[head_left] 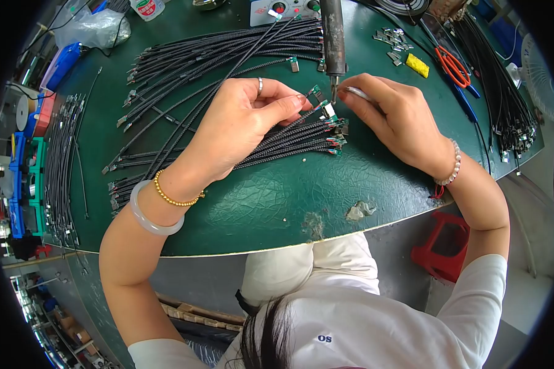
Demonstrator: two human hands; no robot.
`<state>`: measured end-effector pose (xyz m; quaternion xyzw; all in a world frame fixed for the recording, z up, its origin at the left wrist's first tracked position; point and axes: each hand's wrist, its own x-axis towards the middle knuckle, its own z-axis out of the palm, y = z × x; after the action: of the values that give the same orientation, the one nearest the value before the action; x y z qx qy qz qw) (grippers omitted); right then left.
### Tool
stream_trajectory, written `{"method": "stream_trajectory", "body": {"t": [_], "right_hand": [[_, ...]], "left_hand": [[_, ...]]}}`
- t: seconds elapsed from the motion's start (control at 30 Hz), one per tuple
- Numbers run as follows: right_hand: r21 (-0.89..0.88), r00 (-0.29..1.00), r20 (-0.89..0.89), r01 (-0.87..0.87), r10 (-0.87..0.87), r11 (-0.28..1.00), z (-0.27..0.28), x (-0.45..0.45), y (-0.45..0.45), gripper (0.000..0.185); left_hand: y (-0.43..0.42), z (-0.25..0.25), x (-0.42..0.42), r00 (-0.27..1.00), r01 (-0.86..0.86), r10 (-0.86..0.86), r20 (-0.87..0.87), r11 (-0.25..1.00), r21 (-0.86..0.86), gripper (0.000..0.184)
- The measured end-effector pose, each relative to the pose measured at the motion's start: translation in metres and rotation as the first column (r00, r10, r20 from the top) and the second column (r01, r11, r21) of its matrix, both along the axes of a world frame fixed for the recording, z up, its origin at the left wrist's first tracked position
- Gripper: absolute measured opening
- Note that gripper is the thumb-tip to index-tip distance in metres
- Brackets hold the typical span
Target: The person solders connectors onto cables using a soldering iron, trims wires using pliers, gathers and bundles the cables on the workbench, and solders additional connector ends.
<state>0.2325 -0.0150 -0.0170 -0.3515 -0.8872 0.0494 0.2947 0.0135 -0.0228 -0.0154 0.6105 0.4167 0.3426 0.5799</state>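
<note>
My left hand [246, 117] is closed, thumb and forefinger pinching a black braided cable near its end. Just past those fingertips shows the cable's small green circuit-board connector [316, 93]. A soldering iron [334, 43] points down from above, its tip between my two hands and close to that connector. On the iron's right, my right hand [397, 114] is closed in a pinch. Something thin and whitish shows at its fingers, too small to name. Below the connector lies a bundle of braided cables [295, 136] with metal plugs and green boards at their ends.
More braided cables [184, 55] lie behind my left hand. Black cables [64, 166] line the left side, others [495, 80] the right. Loose metal plug shells [393, 40], a yellow sponge [417, 65] and orange-handled scissors [452, 66] lie right of the iron. A control box [283, 9] stands behind.
</note>
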Motion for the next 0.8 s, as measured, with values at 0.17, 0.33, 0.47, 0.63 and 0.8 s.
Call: {"method": "stream_trajectory", "body": {"t": [0.17,0.33,0.47,0.63,0.8], "right_hand": [[0.007,0.997,0.078,0.018,-0.019,1.0,0.0056,-0.0024,-0.003,0.012],[0.206,0.991,0.125,-0.063,0.037,0.976,0.0055,-0.0023,-0.0014,0.014],[0.25,0.989,0.136,-0.092,0.059,0.964,0.0036,-0.0024,-0.0003,0.017],[0.279,0.988,0.144,-0.097,0.058,0.955,0.0031,-0.0023,0.0008,0.017],[0.264,0.989,0.146,-0.059,0.02,0.963,0.004,-0.0004,-0.0011,0.018]], "left_hand": [[0.0002,-0.0003,0.0011,1.0,-0.003,0.003,-0.001,1.0,-0.005,0.016],[0.0004,-0.0004,0.0011,1.0,-0.008,0.008,-0.01,1.0,-0.028,0.015],[-0.0005,0.0,0.0018,1.0,-0.009,0.009,-0.007,1.0,-0.026,0.015],[-0.001,0.0001,0.0037,0.997,-0.048,0.05,0.055,0.998,-0.03,0.015],[-0.0004,0.0002,0.0016,0.999,-0.027,0.028,0.032,0.999,-0.025,0.015]]}}
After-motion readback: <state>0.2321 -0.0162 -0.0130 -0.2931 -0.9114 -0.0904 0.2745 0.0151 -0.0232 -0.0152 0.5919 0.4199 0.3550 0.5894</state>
